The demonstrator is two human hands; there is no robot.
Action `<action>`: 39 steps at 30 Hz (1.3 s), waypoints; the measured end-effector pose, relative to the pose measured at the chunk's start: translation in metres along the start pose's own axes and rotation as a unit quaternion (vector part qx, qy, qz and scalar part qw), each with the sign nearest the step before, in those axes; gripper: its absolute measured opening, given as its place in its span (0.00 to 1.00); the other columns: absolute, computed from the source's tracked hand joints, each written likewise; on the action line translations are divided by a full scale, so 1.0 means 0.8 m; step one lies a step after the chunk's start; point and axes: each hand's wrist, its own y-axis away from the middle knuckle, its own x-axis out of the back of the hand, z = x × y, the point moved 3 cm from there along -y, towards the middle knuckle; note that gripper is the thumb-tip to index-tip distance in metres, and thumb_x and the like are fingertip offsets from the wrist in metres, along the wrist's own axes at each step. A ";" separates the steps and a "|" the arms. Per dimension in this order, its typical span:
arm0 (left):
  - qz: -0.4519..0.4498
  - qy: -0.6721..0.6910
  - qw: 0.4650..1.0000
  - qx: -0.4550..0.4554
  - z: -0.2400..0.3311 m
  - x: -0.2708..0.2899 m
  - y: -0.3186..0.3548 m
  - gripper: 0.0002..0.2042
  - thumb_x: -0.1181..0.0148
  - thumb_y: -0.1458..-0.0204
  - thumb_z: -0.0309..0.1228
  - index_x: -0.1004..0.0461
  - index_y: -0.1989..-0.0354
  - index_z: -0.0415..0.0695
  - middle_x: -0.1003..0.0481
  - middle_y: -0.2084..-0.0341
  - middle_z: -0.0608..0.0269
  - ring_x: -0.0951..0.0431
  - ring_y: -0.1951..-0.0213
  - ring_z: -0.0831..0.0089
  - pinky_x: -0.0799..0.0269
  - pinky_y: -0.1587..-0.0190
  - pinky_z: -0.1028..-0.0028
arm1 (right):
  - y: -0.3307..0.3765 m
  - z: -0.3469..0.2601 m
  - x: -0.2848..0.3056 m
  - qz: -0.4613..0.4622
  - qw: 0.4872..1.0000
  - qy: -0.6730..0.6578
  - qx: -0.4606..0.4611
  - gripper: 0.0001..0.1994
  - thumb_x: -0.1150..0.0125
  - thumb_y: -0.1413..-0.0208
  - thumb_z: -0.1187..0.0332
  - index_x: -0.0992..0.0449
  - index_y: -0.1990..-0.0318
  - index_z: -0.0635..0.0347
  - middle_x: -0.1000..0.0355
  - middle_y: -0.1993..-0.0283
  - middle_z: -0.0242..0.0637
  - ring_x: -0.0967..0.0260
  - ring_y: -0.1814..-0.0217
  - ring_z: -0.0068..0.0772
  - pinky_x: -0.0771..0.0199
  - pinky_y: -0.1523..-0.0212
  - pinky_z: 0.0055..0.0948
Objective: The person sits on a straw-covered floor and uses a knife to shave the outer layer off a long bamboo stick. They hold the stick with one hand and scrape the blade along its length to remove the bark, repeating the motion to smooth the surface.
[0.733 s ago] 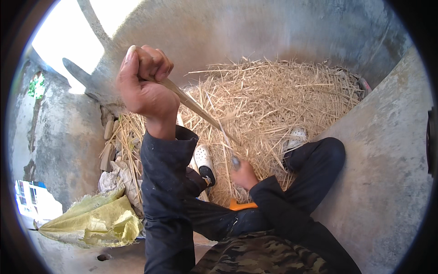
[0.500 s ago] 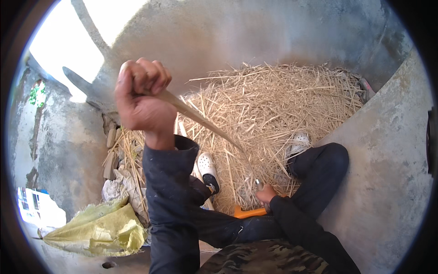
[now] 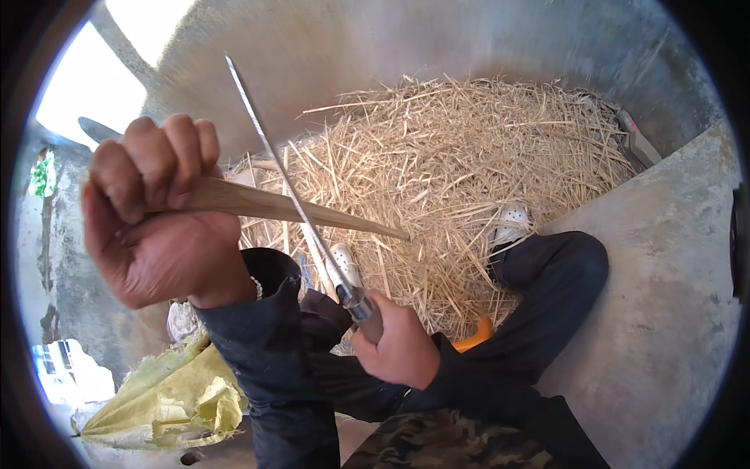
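Note:
My left hand (image 3: pixel 160 207) is raised at the left, its fingers wrapped round a pale bamboo strip (image 3: pixel 328 219). The strip slants down to the right, its far end over the heap of shavings. Low in the middle, my right hand (image 3: pixel 400 344) grips the handle of a knife (image 3: pixel 269 148). Its long, narrow blade points up and to the left and crosses in front of the strip. Whether the blade touches the strip, I cannot tell. An orange piece (image 3: pixel 474 334) shows beside my right forearm, partly hidden by my leg.
A large heap of straw-like shavings (image 3: pixel 469 148) lies against the concrete wall (image 3: pixel 422 39). My feet in pale clogs (image 3: pixel 512 223) rest at its near side. A torn yellow sack (image 3: pixel 168 399) lies at the lower left. A sloping concrete surface (image 3: pixel 656 258) borders the right.
My left hand has come lower and further left, with the strip now flatter. My right hand has moved up and left, bringing the knife blade up across the strip.

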 end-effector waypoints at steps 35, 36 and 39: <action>0.089 -0.084 0.992 -0.042 0.017 0.013 0.019 0.14 0.56 0.46 0.32 0.50 0.82 0.50 0.51 0.86 0.71 0.52 0.82 0.80 0.55 0.77 0.76 | -0.009 0.088 -0.001 -0.013 0.996 0.083 -0.033 0.12 0.45 0.57 0.72 0.29 0.64 0.67 0.29 0.75 0.53 0.28 0.70 0.54 0.30 0.66 0.41; 0.095 -0.093 0.990 -0.046 0.020 0.015 0.025 0.14 0.56 0.46 0.32 0.50 0.82 0.50 0.51 0.86 0.71 0.52 0.83 0.80 0.55 0.78 0.76 | -0.001 0.068 -0.008 -0.022 0.996 0.081 -0.026 0.12 0.45 0.57 0.72 0.29 0.64 0.67 0.29 0.75 0.53 0.29 0.71 0.54 0.30 0.66 0.41; 0.101 -0.089 0.988 -0.069 0.020 0.008 0.027 0.13 0.56 0.47 0.30 0.50 0.81 0.48 0.51 0.87 0.70 0.52 0.86 0.80 0.54 0.81 0.75 | -0.004 0.005 -0.002 -0.046 0.997 0.041 0.044 0.11 0.47 0.57 0.74 0.29 0.63 0.67 0.34 0.80 0.44 0.36 0.80 0.37 0.34 0.73 0.32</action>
